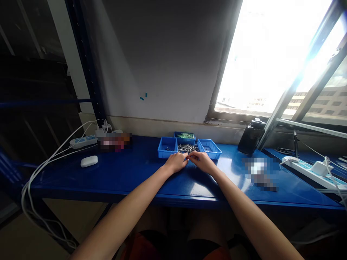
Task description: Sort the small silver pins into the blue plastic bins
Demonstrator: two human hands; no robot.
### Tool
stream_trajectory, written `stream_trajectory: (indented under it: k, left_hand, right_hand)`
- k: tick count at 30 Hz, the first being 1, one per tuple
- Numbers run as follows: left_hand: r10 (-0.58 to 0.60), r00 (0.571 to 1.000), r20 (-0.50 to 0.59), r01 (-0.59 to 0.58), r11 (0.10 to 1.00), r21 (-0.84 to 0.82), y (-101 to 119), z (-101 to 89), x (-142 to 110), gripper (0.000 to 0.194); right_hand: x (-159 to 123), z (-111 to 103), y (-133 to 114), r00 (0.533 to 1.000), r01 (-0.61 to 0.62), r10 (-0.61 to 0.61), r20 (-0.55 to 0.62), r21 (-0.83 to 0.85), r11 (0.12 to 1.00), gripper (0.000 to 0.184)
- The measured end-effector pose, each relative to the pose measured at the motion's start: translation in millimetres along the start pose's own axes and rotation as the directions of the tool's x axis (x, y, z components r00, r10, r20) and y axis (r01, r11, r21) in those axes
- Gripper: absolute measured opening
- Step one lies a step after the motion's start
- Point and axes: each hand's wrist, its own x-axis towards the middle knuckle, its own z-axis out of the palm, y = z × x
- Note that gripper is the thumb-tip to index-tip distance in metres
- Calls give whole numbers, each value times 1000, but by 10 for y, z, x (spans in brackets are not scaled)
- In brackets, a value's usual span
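Observation:
My left hand [176, 161] and my right hand [201, 161] meet over the front edge of a heap of small, thin metal pieces [187, 148]. Both have their fingertips pinched together; whatever they grip is too small to make out. Left of the heap stands a blue plastic bin [167, 154] with a few thin pieces inside. A second blue bin [212, 154], to the right, also holds a few. Behind the heap, a third blue bin [176, 136] contains green plastic-looking packets [185, 135].
On the blue table [121, 177] lie a white rounded case [89, 161] and a white power strip [83, 141] with cables at the left. A black bottle [251, 137] stands back right, near another power strip [314, 169]. Two patches are blurred out.

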Motion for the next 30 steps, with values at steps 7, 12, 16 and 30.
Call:
stream_trajectory:
  k: [7,12,16,30]
  left_hand:
    - [-46,998,-50,40,992,-120,-22,20,16,29]
    - [-25,997,-79,13,989,-146,-30,0,12,34]
    - [37,997,-65,-47,988,-148,-42,2,5,35]
    - [54,998,10,-50,963,-263,-61,24,34,27]
  right_hand:
    - [20,-54,7,986,2,-9,-167,-43,999,18]
    - [0,-47,33,994,-72,70,-81,-18,997,15]
    - [-8,-2,55,997,-73,72,-18,-23,997,13]
    - [5,5,100,997,-1,-2,71,45,999,13]
